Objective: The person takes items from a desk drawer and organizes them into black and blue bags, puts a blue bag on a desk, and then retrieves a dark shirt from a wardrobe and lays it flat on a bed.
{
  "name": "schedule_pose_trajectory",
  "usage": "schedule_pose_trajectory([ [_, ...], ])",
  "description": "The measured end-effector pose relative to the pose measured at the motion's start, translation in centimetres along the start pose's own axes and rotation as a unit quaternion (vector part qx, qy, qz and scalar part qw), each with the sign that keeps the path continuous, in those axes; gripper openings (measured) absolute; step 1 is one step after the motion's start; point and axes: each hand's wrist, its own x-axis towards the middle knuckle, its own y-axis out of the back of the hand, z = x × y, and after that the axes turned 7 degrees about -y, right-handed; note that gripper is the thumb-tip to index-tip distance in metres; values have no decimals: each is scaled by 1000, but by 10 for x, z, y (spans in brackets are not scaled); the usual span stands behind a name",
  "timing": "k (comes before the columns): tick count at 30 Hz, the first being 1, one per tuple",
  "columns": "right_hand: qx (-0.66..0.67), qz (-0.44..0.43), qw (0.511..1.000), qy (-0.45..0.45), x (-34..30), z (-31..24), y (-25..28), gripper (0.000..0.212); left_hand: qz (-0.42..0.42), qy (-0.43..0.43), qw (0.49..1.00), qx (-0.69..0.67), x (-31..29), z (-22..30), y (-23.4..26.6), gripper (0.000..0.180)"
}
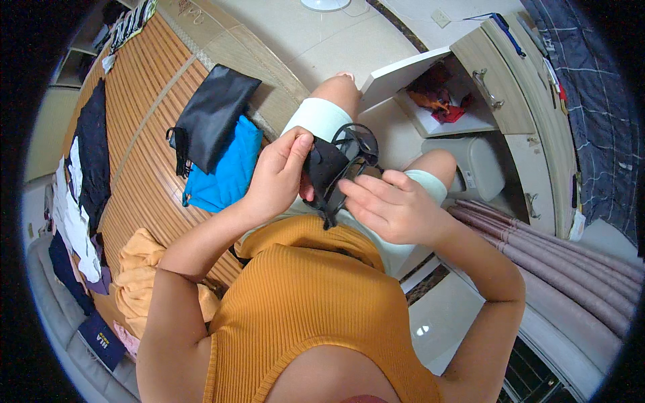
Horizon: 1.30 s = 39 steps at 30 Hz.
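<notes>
Over the pale fabric shorts point(316, 115), a soft black cloth garment with thin straps point(326, 163) is apparently being straightened, pinched by the left hand point(277, 171) and held edgewise in the right hand's point(398, 209) fingers, its loops seemingly needing to be kept untangled.

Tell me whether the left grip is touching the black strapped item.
Touching. The head view shows the left grip holding the black strapped item, its thumb against the item's left edge with no gap between.
</notes>
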Motion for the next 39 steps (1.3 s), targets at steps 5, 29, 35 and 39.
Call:
schedule_pose_trajectory([
  [5, 22, 27, 999, -35, 14, -4, -12, 17, 4, -3, 999, -37, 1, 2, -2, 28],
  [29, 170, -235, 942, -171, 29, -1, 10, 16, 90, -49, 993, -64, -9, -20, 16, 29],
  [35, 177, -267, 925, -203, 34, -9, 0, 18, 58, -78, 995, -15, -14, -8, 6, 27],
  [39, 149, -329, 894, -264, 34, -12, -8, 18, 49, -69, 995, -54, -17, -17, 3, 27],
])
